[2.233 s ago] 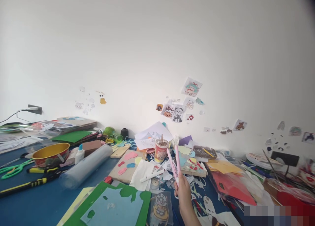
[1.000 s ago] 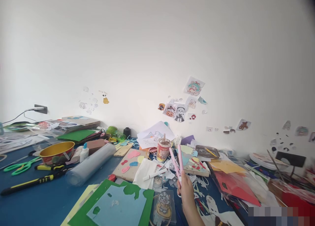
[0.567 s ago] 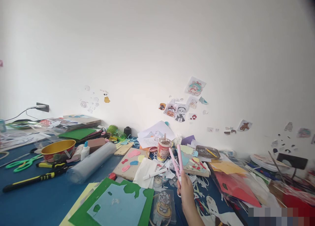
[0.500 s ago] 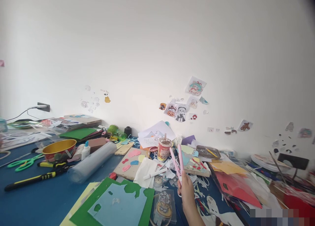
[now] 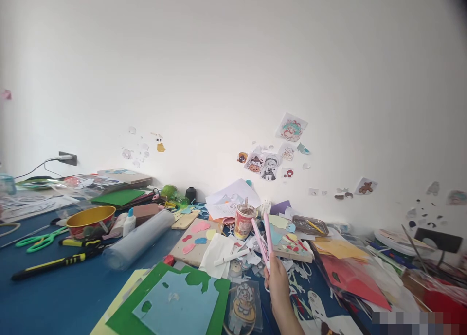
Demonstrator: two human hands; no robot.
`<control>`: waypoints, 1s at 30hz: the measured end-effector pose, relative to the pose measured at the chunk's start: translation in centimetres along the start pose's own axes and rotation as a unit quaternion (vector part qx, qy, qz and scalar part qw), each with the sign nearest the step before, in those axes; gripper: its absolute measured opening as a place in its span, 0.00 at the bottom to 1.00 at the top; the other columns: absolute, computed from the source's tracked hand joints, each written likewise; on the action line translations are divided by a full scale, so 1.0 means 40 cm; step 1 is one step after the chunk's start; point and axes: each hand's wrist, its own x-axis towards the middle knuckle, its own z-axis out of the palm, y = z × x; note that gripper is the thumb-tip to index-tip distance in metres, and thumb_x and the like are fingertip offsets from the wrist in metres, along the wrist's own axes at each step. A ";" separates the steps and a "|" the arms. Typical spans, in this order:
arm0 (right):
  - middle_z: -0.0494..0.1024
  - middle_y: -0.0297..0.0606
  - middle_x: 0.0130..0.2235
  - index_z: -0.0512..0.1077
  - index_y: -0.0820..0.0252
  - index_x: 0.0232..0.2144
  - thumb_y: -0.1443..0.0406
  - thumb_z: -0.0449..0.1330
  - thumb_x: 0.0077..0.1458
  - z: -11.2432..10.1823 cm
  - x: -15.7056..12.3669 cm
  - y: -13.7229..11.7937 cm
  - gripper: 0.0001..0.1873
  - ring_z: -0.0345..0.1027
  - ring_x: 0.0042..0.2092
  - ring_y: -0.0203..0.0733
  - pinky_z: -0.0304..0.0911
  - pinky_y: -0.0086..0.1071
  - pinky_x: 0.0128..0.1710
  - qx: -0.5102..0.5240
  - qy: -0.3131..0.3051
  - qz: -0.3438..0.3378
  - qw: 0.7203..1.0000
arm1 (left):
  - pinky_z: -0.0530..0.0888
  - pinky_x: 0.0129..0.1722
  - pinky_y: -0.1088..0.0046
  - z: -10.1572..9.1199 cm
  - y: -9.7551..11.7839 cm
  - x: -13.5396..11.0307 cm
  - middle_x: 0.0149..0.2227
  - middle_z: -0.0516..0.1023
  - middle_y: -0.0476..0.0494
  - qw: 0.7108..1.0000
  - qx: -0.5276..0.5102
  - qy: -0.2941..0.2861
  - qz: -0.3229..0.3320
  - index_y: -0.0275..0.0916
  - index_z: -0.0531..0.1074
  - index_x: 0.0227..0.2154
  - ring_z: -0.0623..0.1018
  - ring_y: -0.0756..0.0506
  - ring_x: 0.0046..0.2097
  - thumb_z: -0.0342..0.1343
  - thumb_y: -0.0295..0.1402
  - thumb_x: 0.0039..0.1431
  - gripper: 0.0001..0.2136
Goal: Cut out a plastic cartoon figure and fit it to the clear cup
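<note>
My right hand (image 5: 278, 282) rises from the bottom edge, its fingers closed round the handles of pink scissors (image 5: 264, 239). The blades point up and away from me and stand slightly apart. They hang above a litter of white paper scraps, near a red paper cup (image 5: 243, 222) with a stick in it. A white marker (image 5: 230, 257) lies just left of the hand. A clear sleeve with a cartoon sticker (image 5: 243, 303) lies below it. My left hand is out of view.
The blue table (image 5: 54, 301) holds a green and blue foam sheet (image 5: 171, 301), a clear roll (image 5: 138, 240), a gold bowl (image 5: 90, 218), green scissors (image 5: 34, 240), a yellow-black tool (image 5: 51, 266) and red paper (image 5: 346, 279). Stickers (image 5: 270, 164) dot the white wall.
The view has drifted a little, so everything sits slightly further right. My right hand keeps the pink scissors raised in nearly the same spot.
</note>
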 end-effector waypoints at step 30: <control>0.57 0.28 0.11 0.69 0.56 0.20 0.44 0.52 0.46 -0.019 -0.006 -0.023 0.23 0.48 0.11 0.35 0.45 0.30 0.10 0.006 -0.047 0.015 0.999 | 0.73 0.16 0.63 0.006 0.018 0.040 0.25 0.75 0.46 0.999 0.034 -0.021 -0.018 0.73 0.70 0.36 0.77 0.38 0.31 0.47 0.53 0.50 0.11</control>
